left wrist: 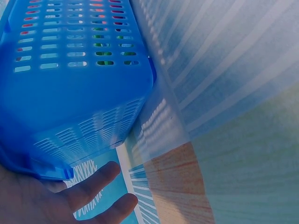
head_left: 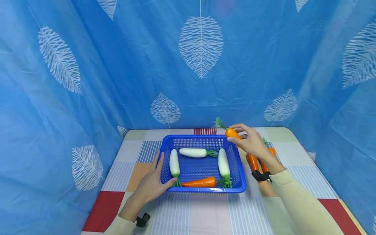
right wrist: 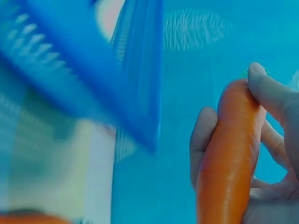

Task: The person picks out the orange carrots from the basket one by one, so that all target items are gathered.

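A blue basket [head_left: 202, 190] holds several white radishes, among them one on the left [head_left: 174, 163], one at the back [head_left: 193, 152] and one on the right [head_left: 224, 162]; a carrot [head_left: 202, 182] lies along its front side. My left hand [head_left: 151, 182] rests on the basket's left rim, fingers spread and fairly straight; the left wrist view shows its fingers beside the basket wall [left wrist: 74, 93]. Over the basket's back right corner, my right hand [head_left: 249, 140] pinches a carrot [head_left: 233, 133] between thumb and fingers, its green top pointing back and left. The right wrist view shows this carrot [right wrist: 231, 149] close up.
To the right of the basket, more carrots [head_left: 253, 162] lie on the checked tablecloth [head_left: 205, 212], partly under my right wrist. A blue curtain [head_left: 132, 65] with white leaf prints hangs behind the table and on both sides.
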Demonstrator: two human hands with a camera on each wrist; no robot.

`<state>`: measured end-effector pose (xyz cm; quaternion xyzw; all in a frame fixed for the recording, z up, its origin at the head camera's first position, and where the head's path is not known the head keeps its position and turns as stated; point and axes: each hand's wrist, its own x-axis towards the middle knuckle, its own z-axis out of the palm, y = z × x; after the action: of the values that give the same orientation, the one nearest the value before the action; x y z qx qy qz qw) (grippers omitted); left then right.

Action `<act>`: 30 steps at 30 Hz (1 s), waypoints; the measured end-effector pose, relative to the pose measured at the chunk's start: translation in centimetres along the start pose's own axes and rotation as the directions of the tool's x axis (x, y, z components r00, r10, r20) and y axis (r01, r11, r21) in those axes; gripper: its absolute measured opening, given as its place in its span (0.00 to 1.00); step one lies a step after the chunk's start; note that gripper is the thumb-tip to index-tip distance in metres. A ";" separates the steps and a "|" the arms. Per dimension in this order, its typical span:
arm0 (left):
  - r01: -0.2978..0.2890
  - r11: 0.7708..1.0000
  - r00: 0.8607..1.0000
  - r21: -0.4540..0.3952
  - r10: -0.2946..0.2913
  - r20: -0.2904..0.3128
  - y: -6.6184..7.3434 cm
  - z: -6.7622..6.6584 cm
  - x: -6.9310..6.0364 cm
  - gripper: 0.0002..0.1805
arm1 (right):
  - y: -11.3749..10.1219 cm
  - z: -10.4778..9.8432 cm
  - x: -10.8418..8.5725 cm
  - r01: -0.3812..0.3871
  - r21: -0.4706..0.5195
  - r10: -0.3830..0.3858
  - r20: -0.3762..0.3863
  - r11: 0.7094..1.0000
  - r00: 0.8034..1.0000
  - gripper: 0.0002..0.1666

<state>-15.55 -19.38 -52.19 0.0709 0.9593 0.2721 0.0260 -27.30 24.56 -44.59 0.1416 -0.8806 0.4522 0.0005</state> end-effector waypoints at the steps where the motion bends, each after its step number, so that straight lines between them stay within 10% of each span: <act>1: 0.003 1.000 1.000 0.001 -0.003 0.000 0.0 0.0 0.0 0.68 | 0.5 -0.5 -0.3 -0.012 -0.017 0.012 -0.009 1.000 1.000 0.36; 15: 0.002 1.000 1.000 0.002 -0.002 -0.003 0.1 0.2 0.0 0.69 | 9.8 -7.1 -4.8 -0.170 -0.115 0.151 -0.156 0.979 0.976 0.37; 30: 0.015 1.000 1.000 -0.003 -0.015 -0.004 0.2 0.1 0.0 0.67 | 16.0 -8.7 -6.8 -0.377 -0.164 0.320 -0.293 0.912 0.901 0.40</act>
<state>-15.57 -19.19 -52.21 0.0630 0.9595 0.2734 0.0262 -25.86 41.95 -53.08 -0.0803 -0.9277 0.3610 0.0502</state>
